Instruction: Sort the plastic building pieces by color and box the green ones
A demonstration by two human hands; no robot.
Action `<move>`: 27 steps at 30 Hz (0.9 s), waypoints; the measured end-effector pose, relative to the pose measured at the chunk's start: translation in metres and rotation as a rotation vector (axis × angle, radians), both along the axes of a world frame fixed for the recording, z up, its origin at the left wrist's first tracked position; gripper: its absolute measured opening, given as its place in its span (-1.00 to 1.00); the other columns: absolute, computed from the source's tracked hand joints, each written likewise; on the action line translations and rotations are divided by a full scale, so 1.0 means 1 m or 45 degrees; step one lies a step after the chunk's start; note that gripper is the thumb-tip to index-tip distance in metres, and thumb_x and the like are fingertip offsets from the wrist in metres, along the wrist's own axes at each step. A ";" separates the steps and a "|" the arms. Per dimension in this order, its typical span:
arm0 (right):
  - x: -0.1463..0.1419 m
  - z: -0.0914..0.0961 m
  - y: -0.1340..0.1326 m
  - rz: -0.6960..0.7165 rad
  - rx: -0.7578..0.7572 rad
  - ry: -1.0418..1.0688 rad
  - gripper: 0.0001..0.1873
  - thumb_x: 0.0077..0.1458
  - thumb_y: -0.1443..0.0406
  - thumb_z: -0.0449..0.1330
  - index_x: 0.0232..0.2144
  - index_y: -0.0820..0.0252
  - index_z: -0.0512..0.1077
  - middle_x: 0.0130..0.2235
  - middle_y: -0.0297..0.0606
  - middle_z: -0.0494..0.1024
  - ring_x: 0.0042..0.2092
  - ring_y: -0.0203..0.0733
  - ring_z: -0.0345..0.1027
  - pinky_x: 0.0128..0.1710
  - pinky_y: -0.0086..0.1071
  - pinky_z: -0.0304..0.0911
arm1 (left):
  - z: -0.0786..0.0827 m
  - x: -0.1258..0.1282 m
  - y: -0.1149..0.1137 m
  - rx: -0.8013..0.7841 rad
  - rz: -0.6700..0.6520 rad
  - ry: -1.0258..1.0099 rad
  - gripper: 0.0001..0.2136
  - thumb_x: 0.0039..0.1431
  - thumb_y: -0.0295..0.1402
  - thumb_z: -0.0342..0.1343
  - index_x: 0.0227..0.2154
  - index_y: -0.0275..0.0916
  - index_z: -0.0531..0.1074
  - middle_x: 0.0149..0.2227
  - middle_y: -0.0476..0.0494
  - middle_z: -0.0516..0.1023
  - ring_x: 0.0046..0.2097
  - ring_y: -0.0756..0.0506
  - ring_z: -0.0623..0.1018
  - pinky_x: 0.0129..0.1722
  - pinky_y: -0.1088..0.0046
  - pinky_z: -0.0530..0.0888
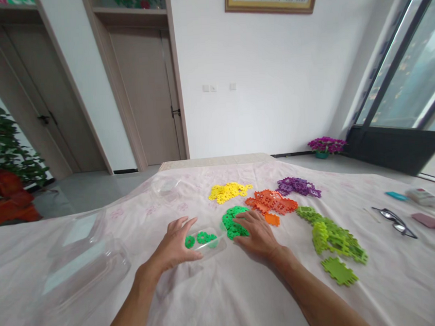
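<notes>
A small clear plastic box point(217, 248) rests on the cloth, with a few green flower-shaped pieces point(202, 237) inside. My left hand point(174, 243) grips its left end, thumb at the near side and fingers at the far side. Just right of the box is a pile of green flower-shaped pieces point(230, 220). My right hand point(256, 233) is at the pile's right side, its thumb and bent fingers around some of the pieces. The hand hides part of the pile.
Yellow pieces point(226, 192), red-orange pieces point(272, 201), purple pieces point(298, 186) and lime-green pieces point(334, 237) lie beyond and right. Clear plastic containers point(81, 282) stand at left, another clear container point(165, 186) farther back. Glasses point(395, 222) lie at right.
</notes>
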State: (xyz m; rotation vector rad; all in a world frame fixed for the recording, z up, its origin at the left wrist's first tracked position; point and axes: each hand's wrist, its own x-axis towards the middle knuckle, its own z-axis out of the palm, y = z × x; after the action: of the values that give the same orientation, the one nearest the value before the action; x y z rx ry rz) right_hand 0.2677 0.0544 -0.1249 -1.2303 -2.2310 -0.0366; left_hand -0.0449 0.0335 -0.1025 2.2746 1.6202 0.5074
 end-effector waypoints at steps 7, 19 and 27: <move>0.001 -0.003 0.003 0.111 -0.028 -0.143 -0.70 0.18 0.08 0.21 -0.07 -0.02 0.53 -0.10 -0.27 0.59 -0.01 -0.04 0.31 0.04 -0.18 0.16 | -0.010 0.001 0.004 0.009 -0.024 -0.043 -0.05 -0.24 -0.13 0.36 0.30 -0.10 0.17 0.30 -0.28 0.13 0.32 -0.34 0.09 0.28 0.13 0.15; 0.000 -0.022 0.015 -0.072 0.080 0.387 -0.66 0.34 0.19 -0.05 -0.25 0.16 0.50 -0.27 -0.17 0.53 -0.21 -0.11 0.41 -0.15 -0.25 0.31 | -0.011 0.000 0.003 0.017 -0.039 -0.055 -0.07 -0.24 -0.15 0.35 0.29 -0.08 0.17 0.31 -0.26 0.12 0.33 -0.35 0.09 0.28 0.10 0.16; -0.033 -0.007 0.002 0.062 0.062 0.753 -0.72 0.33 0.18 0.00 -0.18 0.13 0.48 -0.24 -0.19 0.53 -0.21 -0.16 0.45 -0.20 -0.30 0.40 | -0.010 0.001 0.002 0.049 -0.045 -0.064 -0.08 -0.25 -0.17 0.35 0.29 -0.06 0.19 0.29 -0.26 0.14 0.30 -0.35 0.13 0.26 0.08 0.19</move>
State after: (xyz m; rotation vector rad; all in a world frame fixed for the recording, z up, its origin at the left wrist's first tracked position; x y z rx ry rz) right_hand 0.2351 0.0560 -0.1320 -0.9964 -1.7299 0.2579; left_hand -0.0436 0.0360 -0.1124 2.2948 1.5567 0.5871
